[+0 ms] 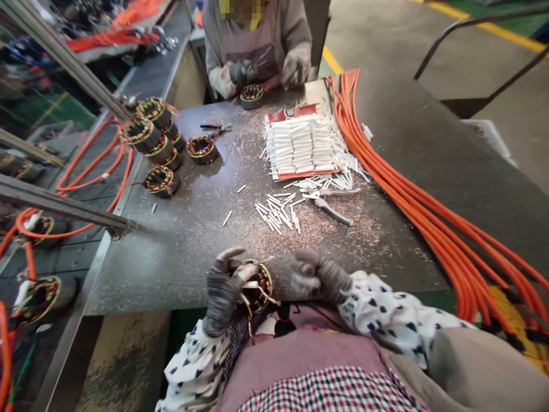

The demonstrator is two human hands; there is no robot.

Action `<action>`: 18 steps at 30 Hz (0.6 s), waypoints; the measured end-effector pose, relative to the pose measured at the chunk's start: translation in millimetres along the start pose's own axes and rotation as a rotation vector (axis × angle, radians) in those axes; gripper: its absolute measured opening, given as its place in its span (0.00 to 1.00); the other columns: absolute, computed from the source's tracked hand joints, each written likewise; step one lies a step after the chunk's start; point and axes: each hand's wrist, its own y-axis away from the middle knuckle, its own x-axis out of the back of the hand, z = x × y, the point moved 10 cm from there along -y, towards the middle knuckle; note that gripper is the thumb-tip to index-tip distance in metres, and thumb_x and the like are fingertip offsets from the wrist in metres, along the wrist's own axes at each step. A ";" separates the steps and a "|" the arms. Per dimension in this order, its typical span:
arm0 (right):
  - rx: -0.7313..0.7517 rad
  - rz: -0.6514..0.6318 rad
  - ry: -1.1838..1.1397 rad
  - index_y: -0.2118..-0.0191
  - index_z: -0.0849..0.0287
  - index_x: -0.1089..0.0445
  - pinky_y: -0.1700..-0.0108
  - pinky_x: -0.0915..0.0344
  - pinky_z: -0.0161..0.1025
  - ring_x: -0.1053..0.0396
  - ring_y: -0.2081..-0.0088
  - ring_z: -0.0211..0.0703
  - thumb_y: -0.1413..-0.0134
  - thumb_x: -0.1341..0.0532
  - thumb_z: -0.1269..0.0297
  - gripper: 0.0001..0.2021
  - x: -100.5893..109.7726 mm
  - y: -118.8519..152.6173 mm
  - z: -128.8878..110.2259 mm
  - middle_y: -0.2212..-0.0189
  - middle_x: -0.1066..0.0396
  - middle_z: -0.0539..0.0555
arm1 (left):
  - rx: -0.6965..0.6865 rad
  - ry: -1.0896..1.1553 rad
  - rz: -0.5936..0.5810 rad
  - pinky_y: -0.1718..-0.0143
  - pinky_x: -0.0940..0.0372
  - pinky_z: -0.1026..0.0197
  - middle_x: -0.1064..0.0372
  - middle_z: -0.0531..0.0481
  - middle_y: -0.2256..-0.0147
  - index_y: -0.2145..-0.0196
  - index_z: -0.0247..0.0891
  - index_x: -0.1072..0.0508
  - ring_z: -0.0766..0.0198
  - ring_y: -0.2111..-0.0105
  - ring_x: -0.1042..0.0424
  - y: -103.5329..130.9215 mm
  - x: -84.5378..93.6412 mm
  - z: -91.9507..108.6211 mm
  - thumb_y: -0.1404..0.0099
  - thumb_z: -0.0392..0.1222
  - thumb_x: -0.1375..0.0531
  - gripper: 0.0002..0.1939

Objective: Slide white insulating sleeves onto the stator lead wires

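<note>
At the table's near edge stands a motor stator (262, 289), a ring with copper windings, white sleeves and loose wire leads. My left hand (225, 289), in a grey knit glove with bare fingertips, is closed around its left side and upper rim. To the right, apart from the stator, my gloved right hand (321, 276) hovers over the table edge; its fingers are smeared by motion, and whether they hold anything is unclear. Beyond both hands lie loose white sleeves (277, 213) and grey-handled cutting pliers (328, 203).
Bundled white tubes (302, 146) lie mid-table beside long orange cables (386, 180). Several stators (159, 182) stand at left near black-handled pliers (214, 128). A co-worker (257, 51) sits opposite with another stator (251, 96). A metal post (64, 200) crosses the left edge.
</note>
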 end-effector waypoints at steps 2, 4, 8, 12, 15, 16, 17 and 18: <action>0.094 0.415 0.349 0.75 0.51 0.42 0.68 0.28 0.46 0.35 0.76 0.44 0.36 0.53 0.35 0.27 79.8 4.8 -34.1 0.80 0.36 0.52 | -0.031 0.025 0.047 0.74 0.26 0.65 0.27 0.58 0.71 0.45 0.40 0.27 0.66 0.75 0.23 -6.6 14.8 8.6 0.43 0.45 0.28 0.29; 0.135 0.538 0.503 0.67 0.54 0.31 0.51 0.26 0.56 0.26 0.61 0.52 0.43 0.45 0.37 0.24 135.0 0.8 -66.6 0.64 0.25 0.60 | -0.097 -0.029 0.043 0.69 0.24 0.64 0.25 0.55 0.68 0.43 0.40 0.28 0.64 0.71 0.21 -15.1 21.2 13.0 0.41 0.47 0.28 0.30; 0.075 0.627 0.859 0.52 0.59 0.26 0.29 0.52 0.71 0.39 0.35 0.74 0.69 0.24 0.59 0.31 198.8 -21.0 -104.6 0.44 0.27 0.67 | -0.184 -0.090 0.056 0.60 0.21 0.58 0.21 0.46 0.56 0.40 0.42 0.32 0.59 0.60 0.18 -20.0 29.1 0.4 0.35 0.49 0.32 0.29; 0.009 0.596 1.333 0.44 0.67 0.29 0.31 0.52 0.76 0.35 0.36 0.78 0.53 0.29 0.62 0.29 188.5 -31.6 -102.3 0.42 0.29 0.76 | -0.431 -0.399 0.183 0.49 0.23 0.50 0.24 0.39 0.47 0.41 0.41 0.29 0.51 0.50 0.21 5.3 43.4 16.8 0.35 0.46 0.33 0.26; 0.085 0.618 1.433 0.37 0.70 0.34 0.35 0.42 0.73 0.32 0.38 0.75 0.40 0.39 0.60 0.28 169.8 -22.8 -96.7 0.40 0.31 0.78 | -0.669 -0.701 0.252 0.44 0.26 0.46 0.27 0.37 0.45 0.45 0.39 0.25 0.48 0.46 0.24 33.1 36.8 48.4 0.33 0.42 0.34 0.19; 0.078 0.632 1.403 0.35 0.70 0.36 0.37 0.38 0.70 0.31 0.39 0.75 0.40 0.40 0.59 0.30 169.0 -19.0 -93.6 0.41 0.31 0.78 | -0.730 -0.741 0.223 0.44 0.27 0.47 0.27 0.38 0.46 0.46 0.39 0.24 0.50 0.46 0.24 38.9 29.9 56.7 0.31 0.41 0.35 0.16; 0.053 0.662 1.357 0.34 0.71 0.37 0.39 0.36 0.69 0.30 0.41 0.75 0.40 0.41 0.60 0.32 171.5 -14.8 -90.8 0.42 0.30 0.78 | -0.775 -0.760 0.177 0.43 0.27 0.49 0.26 0.39 0.47 0.47 0.39 0.24 0.51 0.46 0.24 42.3 22.0 62.9 0.30 0.40 0.35 0.14; 0.027 0.708 1.296 0.33 0.71 0.37 0.41 0.34 0.68 0.28 0.44 0.74 0.41 0.41 0.60 0.33 175.8 -10.1 -89.0 0.45 0.28 0.78 | -0.807 -0.767 0.128 0.43 0.27 0.50 0.25 0.41 0.48 0.48 0.39 0.23 0.53 0.47 0.24 43.7 14.2 67.5 0.29 0.39 0.36 0.13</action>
